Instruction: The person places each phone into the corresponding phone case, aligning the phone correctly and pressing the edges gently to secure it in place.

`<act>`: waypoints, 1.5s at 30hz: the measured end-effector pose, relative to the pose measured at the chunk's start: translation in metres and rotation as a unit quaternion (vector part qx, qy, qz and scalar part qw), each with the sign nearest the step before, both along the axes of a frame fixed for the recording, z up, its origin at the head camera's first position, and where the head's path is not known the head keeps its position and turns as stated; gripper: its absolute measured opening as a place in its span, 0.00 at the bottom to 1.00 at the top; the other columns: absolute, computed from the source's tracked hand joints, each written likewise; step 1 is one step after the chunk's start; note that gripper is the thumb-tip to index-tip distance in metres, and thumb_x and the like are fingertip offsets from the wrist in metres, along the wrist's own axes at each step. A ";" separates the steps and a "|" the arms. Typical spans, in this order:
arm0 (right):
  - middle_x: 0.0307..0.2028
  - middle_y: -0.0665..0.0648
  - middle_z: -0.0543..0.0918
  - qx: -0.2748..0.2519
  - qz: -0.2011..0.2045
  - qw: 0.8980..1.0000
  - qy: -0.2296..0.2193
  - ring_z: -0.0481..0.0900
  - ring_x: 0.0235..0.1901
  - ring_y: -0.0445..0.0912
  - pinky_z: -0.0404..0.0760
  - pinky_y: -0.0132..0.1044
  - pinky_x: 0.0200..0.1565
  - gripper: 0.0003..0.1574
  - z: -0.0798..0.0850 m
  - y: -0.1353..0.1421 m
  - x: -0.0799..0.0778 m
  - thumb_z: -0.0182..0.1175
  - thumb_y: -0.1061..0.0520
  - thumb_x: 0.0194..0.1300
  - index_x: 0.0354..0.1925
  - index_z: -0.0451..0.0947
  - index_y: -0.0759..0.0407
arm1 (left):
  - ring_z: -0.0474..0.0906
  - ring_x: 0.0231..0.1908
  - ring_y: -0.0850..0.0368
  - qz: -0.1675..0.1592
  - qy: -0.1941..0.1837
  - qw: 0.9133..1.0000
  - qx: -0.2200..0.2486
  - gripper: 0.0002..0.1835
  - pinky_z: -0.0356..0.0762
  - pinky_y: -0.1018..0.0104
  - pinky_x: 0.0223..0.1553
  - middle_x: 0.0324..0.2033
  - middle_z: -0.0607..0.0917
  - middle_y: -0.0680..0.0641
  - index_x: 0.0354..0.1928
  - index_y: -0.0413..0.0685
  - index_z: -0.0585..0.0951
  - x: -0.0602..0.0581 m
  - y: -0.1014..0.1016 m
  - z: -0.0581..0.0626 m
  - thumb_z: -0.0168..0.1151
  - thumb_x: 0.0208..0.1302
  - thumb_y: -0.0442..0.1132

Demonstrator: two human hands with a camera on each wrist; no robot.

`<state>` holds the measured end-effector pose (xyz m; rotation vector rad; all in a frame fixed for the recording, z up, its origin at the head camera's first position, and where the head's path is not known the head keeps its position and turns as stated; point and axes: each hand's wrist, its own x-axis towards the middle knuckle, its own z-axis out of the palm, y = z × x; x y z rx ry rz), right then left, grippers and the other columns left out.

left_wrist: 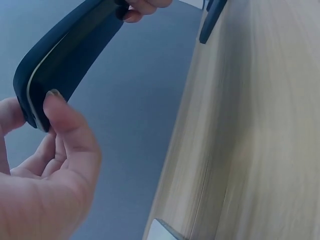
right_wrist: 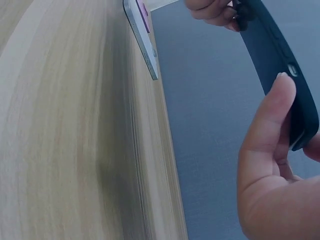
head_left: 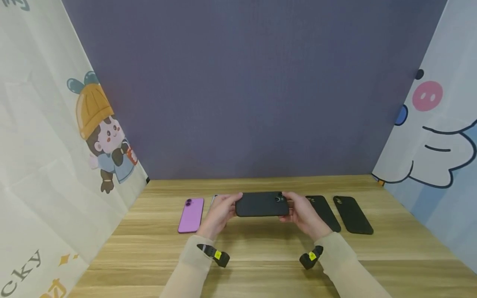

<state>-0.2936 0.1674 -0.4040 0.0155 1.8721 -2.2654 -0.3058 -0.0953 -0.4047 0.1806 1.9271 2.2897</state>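
Observation:
A phone in a black case (head_left: 258, 204) is held sideways above the table, its camera lenses showing at the right end. My left hand (head_left: 220, 213) grips its left end, thumb on one face and fingers on the other. The right hand (head_left: 302, 215) pinches the opposite end in the same way. In the left wrist view, a thin pale line runs along the edge of the cased phone (left_wrist: 65, 55). Seen from the right wrist, the thumb of my right hand (right_wrist: 275, 175) presses the case near a small side cutout.
On the wooden table (head_left: 261, 265) a pink phone (head_left: 191, 215) lies at left. Beside it a pale phone (right_wrist: 142, 37) is mostly hidden behind my left hand in the head view. Two black phone cases (head_left: 352, 214) lie at right. A dark grey panel (head_left: 253, 91) stands behind.

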 end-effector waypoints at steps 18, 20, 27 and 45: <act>0.36 0.59 0.80 -0.010 -0.009 1.000 -0.002 0.81 0.23 0.45 0.85 0.38 0.28 0.25 0.002 -0.001 0.001 0.46 0.49 0.79 0.62 0.66 0.66 | 0.81 0.26 0.59 0.059 0.029 0.997 -0.042 0.20 0.82 0.69 0.30 0.28 0.85 0.47 0.43 0.29 0.84 0.002 0.006 0.001 0.65 0.70 0.45; 0.37 0.59 0.80 -0.010 -0.007 1.000 0.000 0.81 0.24 0.46 0.85 0.38 0.28 0.25 0.001 -0.001 0.000 0.46 0.49 0.79 0.62 0.66 0.67 | 0.80 0.25 0.59 0.061 0.034 0.997 -0.044 0.20 0.81 0.69 0.28 0.27 0.85 0.47 0.43 0.28 0.84 0.003 0.007 0.001 0.65 0.71 0.44; 0.37 0.60 0.81 -0.008 -0.002 1.000 0.007 0.82 0.24 0.46 0.85 0.38 0.29 0.27 0.000 -0.001 0.000 0.47 0.48 0.79 0.63 0.65 0.68 | 0.80 0.24 0.59 0.065 0.035 0.996 -0.054 0.20 0.79 0.68 0.26 0.26 0.84 0.48 0.44 0.27 0.83 0.003 0.007 0.003 0.63 0.72 0.44; 0.35 0.59 0.83 0.012 0.005 1.000 0.019 0.81 0.25 0.47 0.85 0.39 0.30 0.23 0.002 -0.004 0.002 0.48 0.49 0.79 0.55 0.72 0.68 | 0.83 0.27 0.59 0.073 0.027 0.997 -0.023 0.16 0.83 0.67 0.31 0.30 0.84 0.46 0.46 0.24 0.80 0.001 0.010 0.003 0.58 0.72 0.37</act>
